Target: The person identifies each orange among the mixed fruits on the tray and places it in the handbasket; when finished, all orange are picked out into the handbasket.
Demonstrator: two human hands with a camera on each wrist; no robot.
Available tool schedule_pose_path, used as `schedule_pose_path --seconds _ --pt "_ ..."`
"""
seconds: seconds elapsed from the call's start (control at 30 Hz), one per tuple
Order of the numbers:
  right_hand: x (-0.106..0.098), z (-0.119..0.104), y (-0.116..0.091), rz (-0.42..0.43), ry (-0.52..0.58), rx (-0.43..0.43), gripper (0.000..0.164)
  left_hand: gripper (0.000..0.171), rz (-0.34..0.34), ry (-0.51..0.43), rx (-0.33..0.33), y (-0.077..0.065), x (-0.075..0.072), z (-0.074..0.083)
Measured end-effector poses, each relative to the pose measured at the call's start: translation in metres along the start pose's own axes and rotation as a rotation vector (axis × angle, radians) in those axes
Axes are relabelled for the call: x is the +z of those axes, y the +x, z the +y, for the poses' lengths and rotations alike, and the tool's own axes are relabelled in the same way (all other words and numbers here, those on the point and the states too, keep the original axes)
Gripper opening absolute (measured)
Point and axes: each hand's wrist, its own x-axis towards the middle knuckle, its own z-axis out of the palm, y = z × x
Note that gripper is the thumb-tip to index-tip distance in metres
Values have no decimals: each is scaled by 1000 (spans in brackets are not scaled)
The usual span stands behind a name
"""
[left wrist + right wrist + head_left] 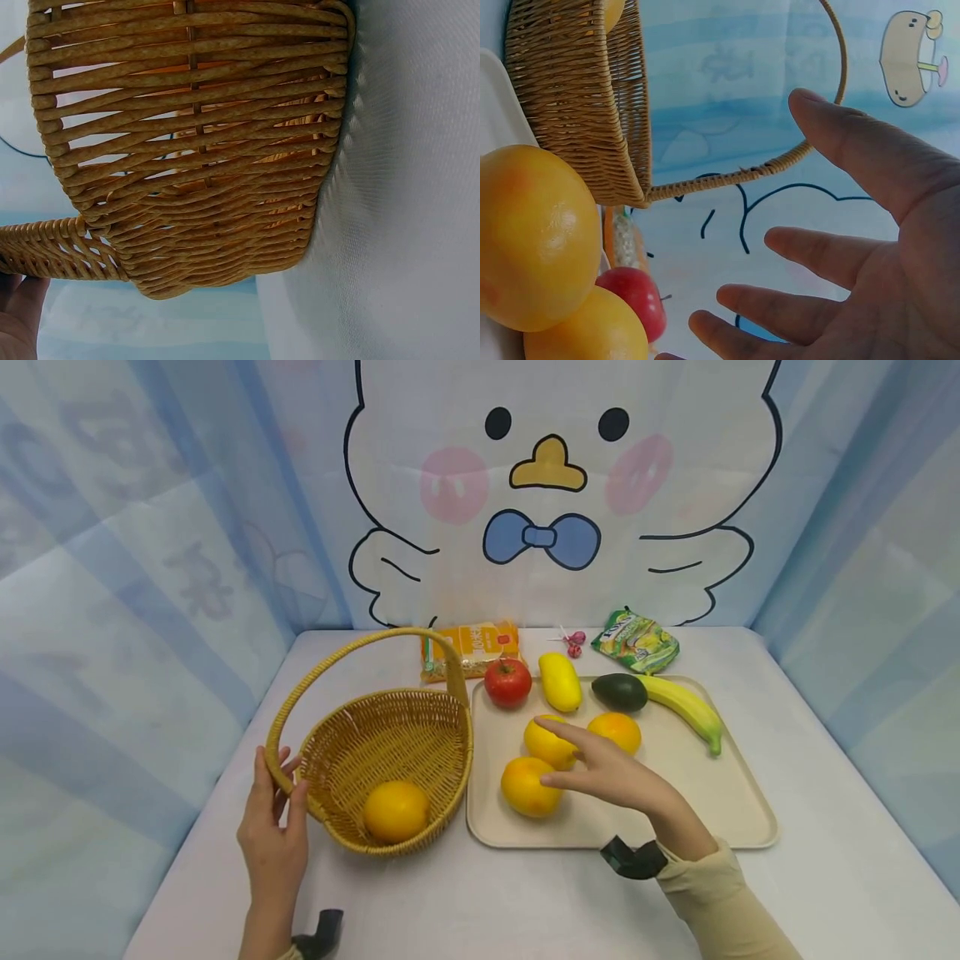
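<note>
Fruit (529, 789) lies below the spread, empty fingers of the right hand (615, 770); this looks like reaching, and grasping calls for lowering and curling them. Left hand (273, 835) fingers clasp the basket handle (456, 678).

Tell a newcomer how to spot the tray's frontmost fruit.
Find the beige tray, right of the wicker basket. On the tray's front left, near the right hand, sits a round yellow-orange fruit; of three such fruits there, it lies nearest the front edge.
</note>
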Motion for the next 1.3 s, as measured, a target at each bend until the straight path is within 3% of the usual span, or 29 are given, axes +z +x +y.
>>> schedule_pose_path --seconds 0.13,0.3,0.4,0.63,0.77,1.03,1.3 --pt "2 4 0 -10 8 -4 71 72 15 -11 43 0 2 -4" --pt "5 11 3 -34 29 -8 69 73 17 -19 51 0 3 -5" --pt "7 15 6 -39 42 -12 67 72 14 -14 34 1 2 -4" --pt "13 24 10 -59 55 -29 63 74 -34 1 -82 0 0 1" --pt "17 30 14 -81 78 -36 61 74 -41 9 -100 0 -1 1" --pt "25 37 17 -124 99 -19 57 71 3 2 0 0 1 -1" --pt "39 46 20 -187 83 17 61 71 14 1 2 0 1 1"
